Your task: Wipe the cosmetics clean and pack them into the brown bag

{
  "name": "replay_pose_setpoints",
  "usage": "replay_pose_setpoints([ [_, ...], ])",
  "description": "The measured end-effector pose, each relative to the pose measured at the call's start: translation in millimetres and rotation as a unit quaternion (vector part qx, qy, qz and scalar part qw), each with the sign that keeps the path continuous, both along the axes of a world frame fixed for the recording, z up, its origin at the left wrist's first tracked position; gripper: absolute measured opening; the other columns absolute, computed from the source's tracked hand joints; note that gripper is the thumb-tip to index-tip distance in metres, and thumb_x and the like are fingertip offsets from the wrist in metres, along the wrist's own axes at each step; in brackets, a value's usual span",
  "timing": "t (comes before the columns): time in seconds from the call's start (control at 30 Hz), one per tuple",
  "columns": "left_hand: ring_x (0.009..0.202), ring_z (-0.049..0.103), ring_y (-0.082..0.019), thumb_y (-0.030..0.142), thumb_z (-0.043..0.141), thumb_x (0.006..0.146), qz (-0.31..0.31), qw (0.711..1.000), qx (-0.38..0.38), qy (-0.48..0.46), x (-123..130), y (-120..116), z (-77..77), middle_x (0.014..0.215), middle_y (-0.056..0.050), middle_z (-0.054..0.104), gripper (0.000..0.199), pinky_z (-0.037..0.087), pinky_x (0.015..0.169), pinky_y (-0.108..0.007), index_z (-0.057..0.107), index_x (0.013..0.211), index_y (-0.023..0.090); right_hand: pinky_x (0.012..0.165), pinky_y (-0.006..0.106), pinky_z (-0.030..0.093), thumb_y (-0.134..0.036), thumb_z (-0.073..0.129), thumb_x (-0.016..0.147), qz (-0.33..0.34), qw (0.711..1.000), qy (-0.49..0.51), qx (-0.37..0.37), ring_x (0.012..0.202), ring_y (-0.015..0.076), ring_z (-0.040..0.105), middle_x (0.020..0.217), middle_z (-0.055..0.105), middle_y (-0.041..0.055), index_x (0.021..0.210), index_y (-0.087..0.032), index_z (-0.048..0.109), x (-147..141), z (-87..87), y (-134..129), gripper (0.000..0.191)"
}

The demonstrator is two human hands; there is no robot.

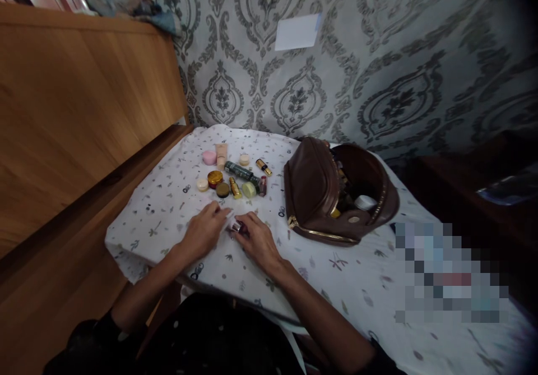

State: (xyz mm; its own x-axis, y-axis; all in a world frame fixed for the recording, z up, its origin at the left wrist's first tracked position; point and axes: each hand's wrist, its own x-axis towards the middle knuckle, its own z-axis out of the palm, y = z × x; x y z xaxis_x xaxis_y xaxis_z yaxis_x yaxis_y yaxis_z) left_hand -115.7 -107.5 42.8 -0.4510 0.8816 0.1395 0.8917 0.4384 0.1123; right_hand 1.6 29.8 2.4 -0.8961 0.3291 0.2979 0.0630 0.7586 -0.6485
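Note:
My right hand (257,239) is closed around a small dark container with a shiny silver part (237,227), just above the printed cloth. Close to its left side, my left hand (204,230) has its fingers curled inward, and whatever they grip is hidden. Beyond both hands lie several cosmetics: a gold-lidded red jar (214,179), a dark jar (222,190), a small gold bottle (235,188), a pale green jar (249,189) and a dark red bottle (263,186). Behind these are a dark green bottle (239,171), a beige tube (221,155) and a pink jar (209,157).
A brown bag (311,190) stands unzipped on the right, with a white round item (365,202) and other things inside. Wooden furniture (84,83) borders the table on the left. A patterned wall (260,83) rises behind. A pixelated patch covers the right side.

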Motion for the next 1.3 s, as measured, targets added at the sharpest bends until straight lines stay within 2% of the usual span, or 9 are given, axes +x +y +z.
replay_pose_setpoints([
  [0.13,0.097,0.056,-0.021,0.019,0.039,0.096,-0.028,0.999,-0.026,-0.014,-3.0,7.8,9.4,0.110,-0.007,0.054,0.032,0.047,0.073,-0.029,0.058,0.121,0.026,0.072,0.029,0.047,-0.013,0.066,0.082,0.000,1.000,0.011,0.006,0.078,0.0174,0.057,0.090,0.058,0.0025,0.101,-0.021,0.063,0.3,-1.1,0.6,0.021],
  [0.3,0.097,0.058,-0.021,0.023,0.039,0.096,0.047,0.998,-0.022,-0.030,-51.8,-1.5,8.2,0.107,-0.007,0.056,0.030,0.047,0.080,-0.031,0.063,0.112,0.023,0.073,0.030,0.048,-0.015,0.063,0.084,-0.007,1.000,0.008,0.007,0.082,0.0185,0.059,0.095,0.060,0.0045,0.111,-0.020,0.063,0.2,-2.5,1.9,0.027],
  [0.4,0.094,0.060,-0.021,0.025,0.036,0.097,0.074,0.996,0.005,-0.044,-67.6,-13.7,0.6,0.101,-0.006,0.056,0.033,0.048,0.081,-0.032,0.063,0.117,0.021,0.073,0.030,0.048,-0.016,0.061,0.085,-0.010,1.000,0.013,0.001,0.080,0.0182,0.059,0.095,0.061,0.0053,0.113,-0.020,0.063,0.2,-2.7,1.8,0.028],
  [0.53,0.092,0.059,-0.021,0.026,0.037,0.097,0.102,0.993,0.052,-0.021,-62.4,-24.8,-10.0,0.101,-0.006,0.055,0.036,0.048,0.079,-0.031,0.060,0.124,0.019,0.075,0.030,0.048,-0.018,0.060,0.086,-0.013,0.999,0.028,-0.012,0.080,0.0189,0.060,0.095,0.063,0.0067,0.112,-0.018,0.064,0.1,-2.3,0.2,0.027],
  [0.67,0.090,0.058,-0.021,0.026,0.039,0.098,0.108,0.990,0.084,0.015,-38.6,-21.1,-14.1,0.101,-0.006,0.055,0.034,0.049,0.077,-0.031,0.059,0.125,0.021,0.074,0.031,0.048,-0.022,0.060,0.086,-0.023,0.998,0.040,-0.048,0.076,0.0186,0.060,0.089,0.066,0.0060,0.108,-0.017,0.066,-0.3,1.5,-2.4,0.023],
  [0.83,0.093,0.058,-0.018,0.023,0.037,0.099,0.019,0.993,0.115,-0.024,11.4,-2.8,-18.8,0.103,-0.005,0.056,0.035,0.051,0.079,-0.029,0.055,0.129,0.023,0.063,0.027,0.045,-0.025,0.058,0.085,-0.032,0.990,0.031,-0.134,0.065,0.0161,0.058,0.075,0.066,0.0025,0.090,-0.016,0.067,-0.8,6.5,-2.1,0.014],
  [0.93,0.094,0.058,-0.019,0.024,0.037,0.099,-0.005,0.992,0.123,-0.033,25.6,3.9,-22.9,0.105,-0.006,0.056,0.037,0.051,0.077,-0.029,0.052,0.133,0.022,0.061,0.026,0.044,-0.026,0.057,0.082,-0.034,0.979,0.044,-0.194,0.063,0.0149,0.057,0.069,0.065,0.0009,0.082,-0.016,0.066,-1.7,5.2,1.7,0.013],
  [1.13,0.093,0.057,-0.020,0.027,0.040,0.097,0.054,0.969,0.234,-0.058,-17.3,-1.4,-22.2,0.104,-0.007,0.054,0.035,0.050,0.083,-0.032,0.057,0.127,0.020,0.047,0.022,0.034,-0.045,0.060,0.078,-0.044,0.921,0.010,-0.387,0.049,0.0110,0.048,0.055,0.057,-0.0020,0.080,-0.015,0.066,-4.8,3.5,5.8,0.031],
  [1.3,0.102,0.056,-0.023,0.035,0.050,0.092,0.117,0.904,0.381,-0.155,-45.6,-1.5,-21.7,0.109,-0.008,0.058,0.036,0.047,0.093,-0.038,0.057,0.123,0.018,0.047,0.021,0.033,-0.052,0.066,0.070,-0.018,0.868,0.012,-0.495,0.048,0.0094,0.046,0.055,0.058,-0.0015,0.075,-0.015,0.063,-6.5,7.1,2.1,0.038],
])
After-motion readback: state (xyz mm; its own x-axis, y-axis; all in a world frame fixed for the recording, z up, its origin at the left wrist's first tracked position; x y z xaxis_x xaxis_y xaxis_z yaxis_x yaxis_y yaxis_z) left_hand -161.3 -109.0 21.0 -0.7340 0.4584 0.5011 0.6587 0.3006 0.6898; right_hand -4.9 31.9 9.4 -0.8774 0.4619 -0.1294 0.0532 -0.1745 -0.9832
